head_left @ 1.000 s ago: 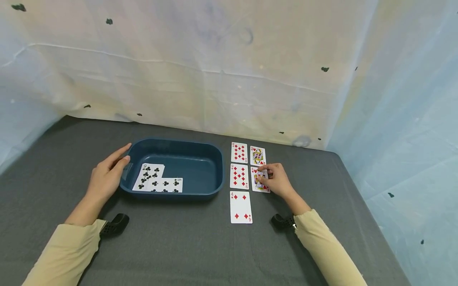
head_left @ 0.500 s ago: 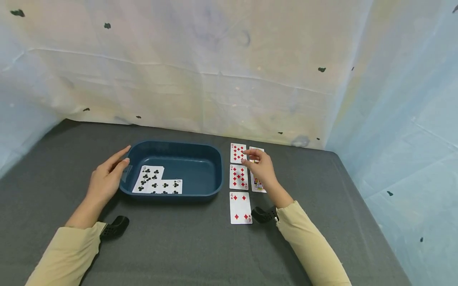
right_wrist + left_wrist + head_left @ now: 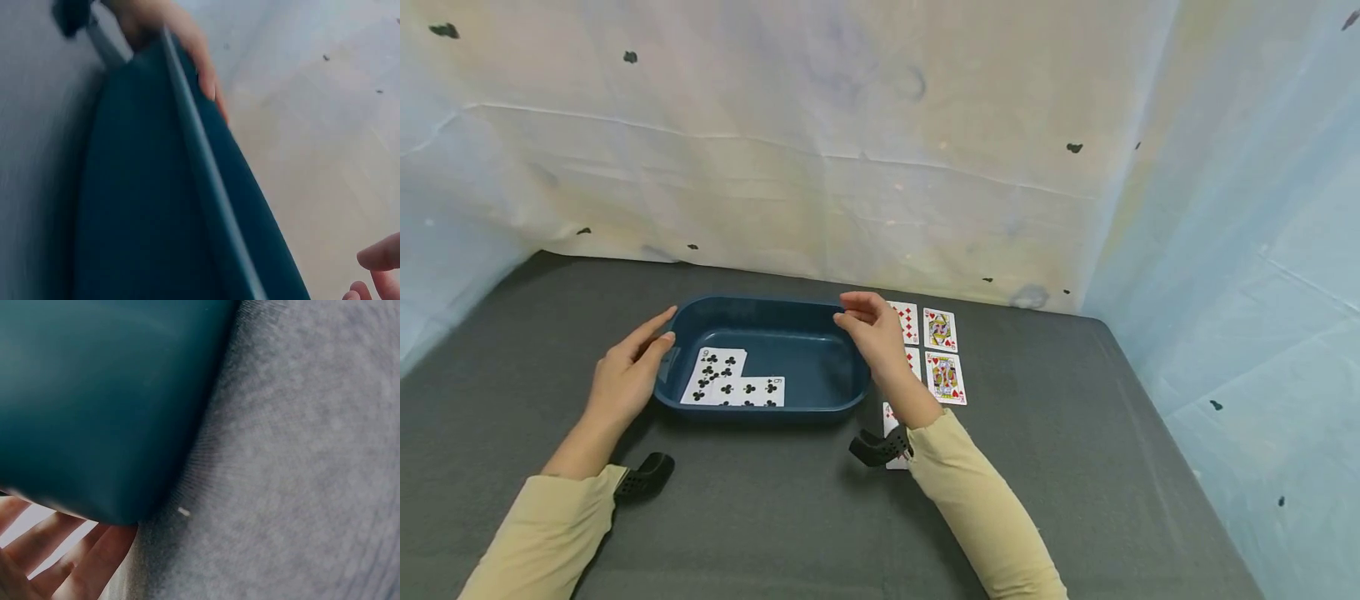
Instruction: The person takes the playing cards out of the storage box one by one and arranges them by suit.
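A dark blue tray [image 3: 760, 303] stands on the grey table, with two clubs cards [image 3: 730, 382] lying face up inside it. My left hand [image 3: 628, 367] rests with straight fingers against the tray's left end; its fingers [image 3: 62, 550] show under the tray wall [image 3: 94, 394]. My right hand [image 3: 868, 327] hovers over the tray's right rim, fingers loosely curled, holding nothing. Only its fingertips [image 3: 381, 256] show in the right wrist view, beside the tray rim [image 3: 206, 181]. Behind it lie red cards: a diamonds card [image 3: 909, 321], a queen [image 3: 940, 329] and a king [image 3: 946, 377].
Two more diamonds cards [image 3: 914, 361] are partly hidden by my right forearm. A pale sheet hangs as a wall behind and to the right. The table's right edge [image 3: 1157, 417] is near. Grey cloth [image 3: 300, 456] lies left of the tray.
My right hand left the king of hearts and moved left across the cards to above the tray's right rim. The king is now uncovered. My left hand stayed put.
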`<state>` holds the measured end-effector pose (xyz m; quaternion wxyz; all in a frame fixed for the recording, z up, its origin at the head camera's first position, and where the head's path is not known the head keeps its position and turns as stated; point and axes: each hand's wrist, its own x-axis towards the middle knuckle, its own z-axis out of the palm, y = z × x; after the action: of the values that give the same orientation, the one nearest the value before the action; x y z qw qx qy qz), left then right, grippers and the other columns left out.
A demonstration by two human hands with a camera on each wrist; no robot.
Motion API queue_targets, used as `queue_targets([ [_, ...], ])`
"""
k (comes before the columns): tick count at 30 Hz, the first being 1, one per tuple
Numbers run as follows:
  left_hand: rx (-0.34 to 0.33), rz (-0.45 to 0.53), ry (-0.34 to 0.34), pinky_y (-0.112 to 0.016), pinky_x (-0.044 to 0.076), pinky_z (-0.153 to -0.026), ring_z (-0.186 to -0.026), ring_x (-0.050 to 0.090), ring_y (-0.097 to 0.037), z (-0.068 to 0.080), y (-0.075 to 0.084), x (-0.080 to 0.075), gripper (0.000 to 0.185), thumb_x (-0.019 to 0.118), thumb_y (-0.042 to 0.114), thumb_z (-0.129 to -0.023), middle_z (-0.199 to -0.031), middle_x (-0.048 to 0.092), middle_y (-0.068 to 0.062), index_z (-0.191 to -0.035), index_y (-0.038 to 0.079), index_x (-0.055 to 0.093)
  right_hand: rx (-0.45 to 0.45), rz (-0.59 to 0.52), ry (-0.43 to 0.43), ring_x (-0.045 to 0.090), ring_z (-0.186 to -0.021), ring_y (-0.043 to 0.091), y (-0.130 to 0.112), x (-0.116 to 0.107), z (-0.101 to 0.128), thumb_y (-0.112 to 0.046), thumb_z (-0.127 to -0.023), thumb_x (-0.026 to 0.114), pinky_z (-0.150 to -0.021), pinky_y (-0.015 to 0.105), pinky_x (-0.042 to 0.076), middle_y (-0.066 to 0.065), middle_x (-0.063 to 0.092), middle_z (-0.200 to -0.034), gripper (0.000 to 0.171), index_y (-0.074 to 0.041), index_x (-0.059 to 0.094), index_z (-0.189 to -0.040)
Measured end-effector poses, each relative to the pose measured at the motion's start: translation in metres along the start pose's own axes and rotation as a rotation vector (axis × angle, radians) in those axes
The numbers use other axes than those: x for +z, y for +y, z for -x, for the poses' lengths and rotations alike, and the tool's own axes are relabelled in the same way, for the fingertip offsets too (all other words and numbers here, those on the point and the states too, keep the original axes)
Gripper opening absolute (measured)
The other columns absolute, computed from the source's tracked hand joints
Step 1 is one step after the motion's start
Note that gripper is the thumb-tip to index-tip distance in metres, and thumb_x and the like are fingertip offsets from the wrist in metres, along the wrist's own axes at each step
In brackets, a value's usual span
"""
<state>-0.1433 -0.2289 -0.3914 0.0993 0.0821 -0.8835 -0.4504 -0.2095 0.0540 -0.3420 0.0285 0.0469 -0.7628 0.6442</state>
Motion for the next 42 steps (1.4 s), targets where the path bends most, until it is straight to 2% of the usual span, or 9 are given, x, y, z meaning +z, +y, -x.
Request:
queue_targets([
  [4,0.006,0.003,0.002,-0.063,0.036,-0.089,-0.119,0.047,-0.047,-0.001,0.001,0.001,0.051,0.033,0.042,-0.103,-0.136,0.049,-0.029,-0.151,0.025,0.032,-0.004,-0.013,-0.046,0.058,-0.09,0.013,0.0,0.016,0.003,-0.003,-0.085,0.067,-0.08,0.024,0.049,0.015,0.065,-0.112,0.028,-0.001,0.065,-0.113],
  [11,0.0,0.014,0.016,-0.06,0.037,-0.088,-0.118,0.047,-0.044,0.0,0.003,0.002,0.05,0.034,0.041,-0.103,-0.136,0.049,-0.029,-0.151,0.024,0.033,-0.013,0.071,-0.147,0.057,-0.094,0.015,0.0,0.041,0.009,-0.006,-0.086,0.068,-0.078,0.023,0.048,0.011,0.064,-0.112,0.027,-0.004,0.066,-0.112],
  [16,-0.013,0.015,0.024,-0.059,0.036,-0.087,-0.117,0.047,-0.043,0.001,0.002,0.002,0.05,0.034,0.041,-0.103,-0.137,0.048,-0.028,-0.151,0.024,0.033,0.088,0.131,-0.222,0.056,-0.089,0.012,-0.002,0.062,0.011,-0.009,-0.086,0.07,-0.076,0.024,0.048,0.01,0.063,-0.113,0.029,-0.006,0.066,-0.114],
  [21,-0.013,0.011,0.019,-0.061,0.035,-0.09,-0.12,0.046,-0.045,0.0,0.003,0.002,0.051,0.033,0.042,-0.103,-0.139,0.047,-0.028,-0.151,0.025,0.032,0.183,0.19,-0.277,0.057,-0.1,0.017,-0.004,0.084,0.009,-0.014,-0.085,0.073,-0.083,0.032,0.048,0.005,0.063,-0.116,0.032,-0.011,0.067,-0.116],
  [25,0.002,0.017,0.005,-0.061,0.036,-0.09,-0.12,0.047,-0.044,0.0,0.004,0.002,0.051,0.033,0.043,-0.103,-0.137,0.049,-0.028,-0.151,0.025,0.032,0.192,0.321,-0.3,0.057,-0.105,0.019,-0.001,0.096,0.009,-0.022,-0.084,0.075,-0.081,0.032,0.048,0.004,0.062,-0.117,0.036,-0.014,0.066,-0.118],
  [29,0.006,0.022,0.004,-0.061,0.036,-0.09,-0.12,0.047,-0.044,-0.001,0.004,0.001,0.051,0.033,0.042,-0.103,-0.136,0.05,-0.028,-0.151,0.025,0.032,0.171,0.493,-0.353,0.055,-0.107,0.02,0.001,0.102,0.011,-0.032,-0.081,0.077,-0.078,0.031,0.049,0.005,0.058,-0.122,0.049,-0.017,0.063,-0.125],
  [34,-0.002,0.005,0.011,-0.058,0.038,-0.086,-0.116,0.048,-0.043,0.0,0.003,0.0,0.05,0.032,0.041,-0.104,-0.135,0.05,-0.028,-0.151,0.024,0.032,0.115,0.734,-0.462,0.043,-0.117,0.02,0.005,0.109,0.013,-0.047,-0.074,0.08,-0.088,0.03,0.044,0.006,0.047,-0.133,0.073,-0.022,0.054,-0.137],
  [38,-0.003,0.0,0.017,-0.055,0.038,-0.083,-0.112,0.048,-0.04,0.001,0.002,0.0,0.05,0.032,0.04,-0.104,-0.133,0.051,-0.028,-0.151,0.024,0.032,0.032,0.925,-0.529,0.038,-0.106,0.014,0.007,0.113,0.016,-0.053,-0.069,0.081,-0.081,0.023,0.035,0.001,0.042,-0.129,0.086,-0.026,0.047,-0.142],
  [42,0.0,0.007,0.019,-0.058,0.037,-0.085,-0.115,0.048,-0.042,0.002,0.002,0.0,0.05,0.033,0.041,-0.103,-0.134,0.05,-0.028,-0.15,0.024,0.033,-0.025,1.013,-0.534,0.035,-0.098,0.011,0.007,0.116,0.018,-0.049,-0.068,0.083,-0.076,0.022,0.03,-0.002,0.042,-0.123,0.08,-0.025,0.05,-0.137],
])
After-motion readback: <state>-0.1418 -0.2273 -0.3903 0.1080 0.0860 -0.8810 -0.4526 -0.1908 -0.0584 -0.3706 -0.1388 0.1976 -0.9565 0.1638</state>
